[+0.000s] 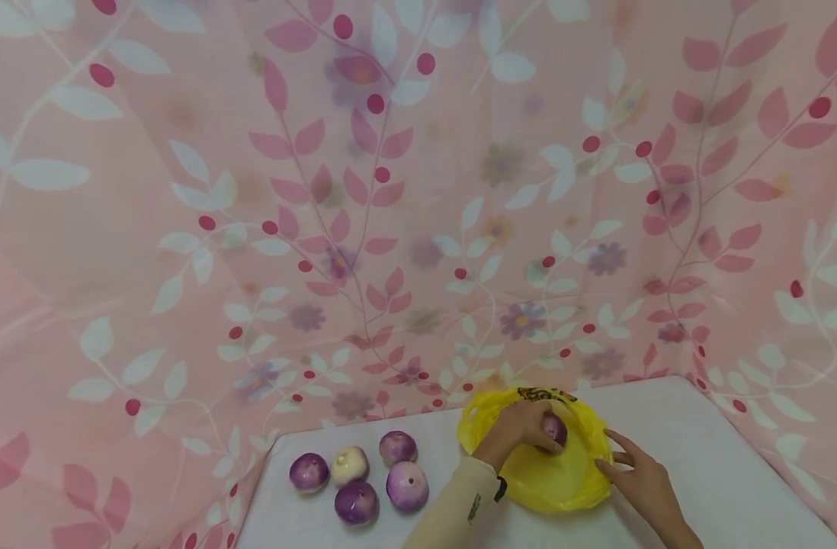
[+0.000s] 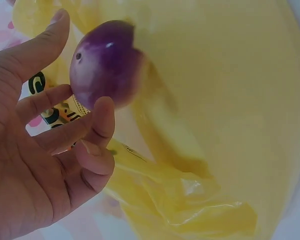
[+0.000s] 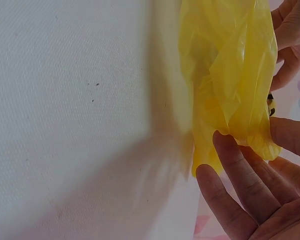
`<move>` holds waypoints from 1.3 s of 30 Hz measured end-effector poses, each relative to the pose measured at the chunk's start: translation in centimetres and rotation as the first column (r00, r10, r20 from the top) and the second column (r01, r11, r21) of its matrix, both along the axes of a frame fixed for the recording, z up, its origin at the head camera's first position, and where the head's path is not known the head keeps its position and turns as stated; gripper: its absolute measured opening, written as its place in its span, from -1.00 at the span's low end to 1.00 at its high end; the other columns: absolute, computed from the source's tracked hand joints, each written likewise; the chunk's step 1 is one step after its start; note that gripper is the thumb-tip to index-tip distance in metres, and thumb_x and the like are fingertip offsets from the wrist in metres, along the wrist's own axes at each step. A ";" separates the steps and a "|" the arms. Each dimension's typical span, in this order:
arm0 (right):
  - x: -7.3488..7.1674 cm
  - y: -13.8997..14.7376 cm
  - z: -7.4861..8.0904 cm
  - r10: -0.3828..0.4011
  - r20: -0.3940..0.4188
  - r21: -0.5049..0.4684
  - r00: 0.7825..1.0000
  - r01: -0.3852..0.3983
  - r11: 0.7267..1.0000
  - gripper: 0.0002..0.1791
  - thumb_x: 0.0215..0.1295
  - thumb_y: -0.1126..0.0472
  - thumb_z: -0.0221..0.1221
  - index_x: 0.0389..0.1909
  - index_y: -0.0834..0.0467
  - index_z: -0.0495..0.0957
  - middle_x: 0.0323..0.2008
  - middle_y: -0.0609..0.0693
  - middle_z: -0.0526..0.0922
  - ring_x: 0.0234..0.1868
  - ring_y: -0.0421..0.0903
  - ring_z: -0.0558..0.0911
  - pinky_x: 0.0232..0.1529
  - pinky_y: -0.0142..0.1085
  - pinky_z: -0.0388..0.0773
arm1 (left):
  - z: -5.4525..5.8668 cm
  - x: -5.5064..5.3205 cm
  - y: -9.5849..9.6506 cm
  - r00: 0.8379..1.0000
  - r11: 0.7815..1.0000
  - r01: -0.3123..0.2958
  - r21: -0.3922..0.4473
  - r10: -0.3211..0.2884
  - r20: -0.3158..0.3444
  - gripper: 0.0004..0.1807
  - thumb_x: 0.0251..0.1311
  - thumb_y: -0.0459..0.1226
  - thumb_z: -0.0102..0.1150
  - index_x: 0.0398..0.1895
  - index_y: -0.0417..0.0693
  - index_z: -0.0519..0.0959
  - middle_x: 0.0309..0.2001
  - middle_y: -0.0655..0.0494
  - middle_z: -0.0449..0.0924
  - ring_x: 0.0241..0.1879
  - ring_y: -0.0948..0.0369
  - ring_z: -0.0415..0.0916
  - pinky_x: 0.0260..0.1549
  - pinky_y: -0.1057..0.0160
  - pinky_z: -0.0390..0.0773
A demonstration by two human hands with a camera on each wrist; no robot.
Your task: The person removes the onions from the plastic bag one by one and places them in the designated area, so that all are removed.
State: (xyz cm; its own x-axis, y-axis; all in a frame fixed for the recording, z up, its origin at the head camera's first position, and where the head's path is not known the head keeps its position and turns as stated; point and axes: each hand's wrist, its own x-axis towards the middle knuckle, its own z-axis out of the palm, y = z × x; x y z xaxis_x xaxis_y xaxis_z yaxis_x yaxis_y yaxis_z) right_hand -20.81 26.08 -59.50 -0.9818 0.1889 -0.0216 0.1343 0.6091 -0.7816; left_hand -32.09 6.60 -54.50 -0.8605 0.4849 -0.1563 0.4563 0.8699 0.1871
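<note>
A yellow plastic bag stands on the table with its mouth spread wide. My left hand reaches into that mouth, beside a purple onion. In the left wrist view, the thumb stands apart from the onion, while loosely bent fingers reach its near side. At the bag's right edge, my right hand pinches the rim; the right wrist view has the thumb and fingers on either side of the yellow plastic. The bag's far inner wall is partly hidden by the left hand.
Left of the bag, several onions sit in a group on the white table, among them a pale one and a dark purple one. Behind the table hangs a pink floral curtain.
</note>
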 end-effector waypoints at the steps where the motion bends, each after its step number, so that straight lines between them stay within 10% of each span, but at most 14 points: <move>1: 0.0 0.0 0.0 0.002 -0.008 0.004 1.000 -0.002 1.000 -0.20 0.23 -0.02 0.34 0.37 0.27 0.28 -0.02 0.42 0.60 -0.01 0.35 0.60 -0.31 -0.08 0.66 | 0.1 0.0 0.0 1.000 1.000 -0.004 -0.003 0.004 0.001 -0.28 -0.21 0.23 0.52 0.09 0.33 0.50 -0.11 0.40 0.54 -0.10 0.35 0.49 -0.11 0.28 0.50; 10: 0.1 0.0 -0.1 0.005 -0.037 0.021 0.999 -0.004 1.000 -0.21 0.24 -0.03 0.33 0.37 0.26 0.30 -0.03 0.41 0.62 -0.02 0.33 0.62 -0.31 -0.09 0.66 | 0.5 0.1 -0.5 0.999 0.999 -0.040 -0.017 0.040 0.007 -0.27 -0.22 0.21 0.53 0.03 0.22 0.45 -0.16 0.33 0.54 -0.16 0.32 0.50 -0.11 0.27 0.51; 17: 0.1 -0.2 0.2 -0.001 -0.020 0.016 1.000 0.001 1.000 -0.20 0.22 -0.03 0.34 0.36 0.28 0.30 -0.04 0.42 0.61 -0.02 0.34 0.61 -0.32 -0.09 0.66 | 0.2 0.1 -0.8 0.999 0.999 0.041 -0.026 -0.041 -0.009 -0.15 -0.16 0.25 0.48 0.29 0.36 0.42 0.12 0.39 0.51 0.11 0.35 0.44 0.07 0.18 0.46; 39: 0.1 -0.2 0.3 -0.004 -0.006 0.007 1.000 0.004 1.000 -0.19 0.22 -0.04 0.34 0.37 0.26 0.29 -0.03 0.42 0.61 -0.03 0.35 0.60 -0.32 -0.08 0.66 | -1.6 -0.2 -1.2 0.999 0.999 0.033 -0.007 -0.033 0.021 -0.31 -0.23 0.19 0.55 0.00 0.28 0.47 -0.20 0.41 0.51 -0.22 0.38 0.44 -0.10 0.29 0.48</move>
State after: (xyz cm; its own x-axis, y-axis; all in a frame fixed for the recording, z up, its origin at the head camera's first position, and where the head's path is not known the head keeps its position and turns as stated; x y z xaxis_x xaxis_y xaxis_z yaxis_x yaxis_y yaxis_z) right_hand -20.70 25.90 -59.18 -0.9810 0.1934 -0.0146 0.1327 0.6142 -0.7779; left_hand -32.29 5.36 -56.14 -0.8406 0.5116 -0.1777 0.4806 0.8559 0.1908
